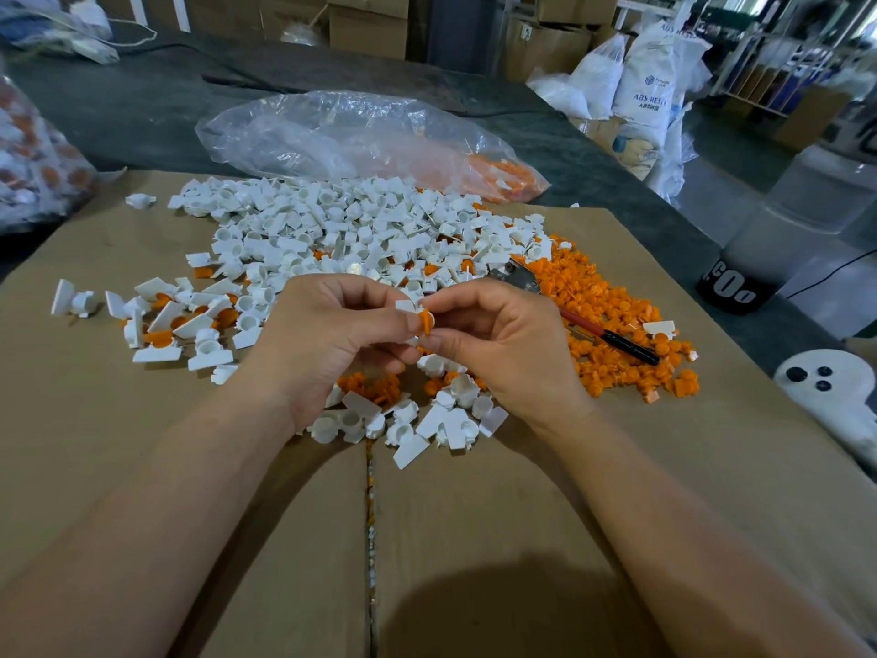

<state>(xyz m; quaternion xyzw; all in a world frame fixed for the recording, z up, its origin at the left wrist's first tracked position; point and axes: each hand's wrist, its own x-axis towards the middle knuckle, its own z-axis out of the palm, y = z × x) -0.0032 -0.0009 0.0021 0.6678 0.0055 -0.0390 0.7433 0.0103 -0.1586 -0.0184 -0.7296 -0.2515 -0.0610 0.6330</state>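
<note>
- The orange cap is held in the air above the middle of the cardboard, standing on edge and touching a white piece just at its 10 o'clock.
- The right hand pinches the orange cap between thumb and forefinger, with the other fingers curled in.
- The left hand pinches the white piece at its fingertips, fingers bent; the two hands meet tip to tip.
- At 6 o'clock from the cap, under the wrists, a small scatter of white parts lies on the cardboard with a few orange ones among them.
- At 9 o'clock lies a loose group of joined parts, white with orange showing.
- From 11 to 12 o'clock spreads the big white heap.
- At 3 o'clock lies the orange heap, with cutters, red and black in the handle, lying across it.
- Farther out at 12 o'clock a clear plastic bag lies on its side with orange pieces in its right end.
- At 1 o'clock, well apart, stand white sacks.
</note>
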